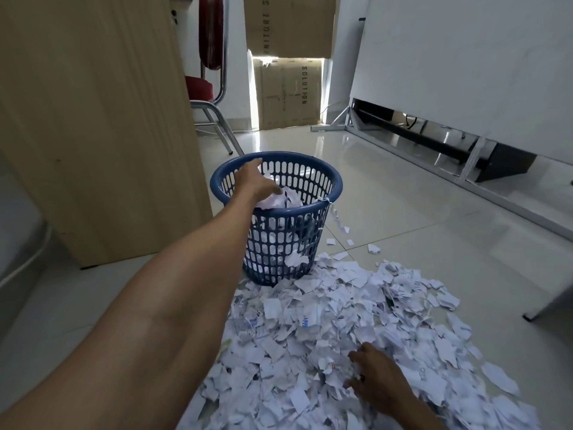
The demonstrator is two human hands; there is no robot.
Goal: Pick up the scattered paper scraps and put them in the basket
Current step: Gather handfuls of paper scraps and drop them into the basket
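Blue basket [279, 249]: our left hand [252, 181] hovers over it, likely releasing a handful, grip unclear; right hand [376, 378] rests loose-fingered on paper scraps [310, 330] covering the floor [403, 212], scooping next.

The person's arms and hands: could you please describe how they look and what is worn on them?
Both are bare. The left hand and its forearm show no sleeve, glove, watch or bracelet. The same goes for the right hand and the little that shows behind it. Blur hides any rings.

blue plastic basket [280, 243], paper scraps [341, 321], glossy floor tiles [387, 193]
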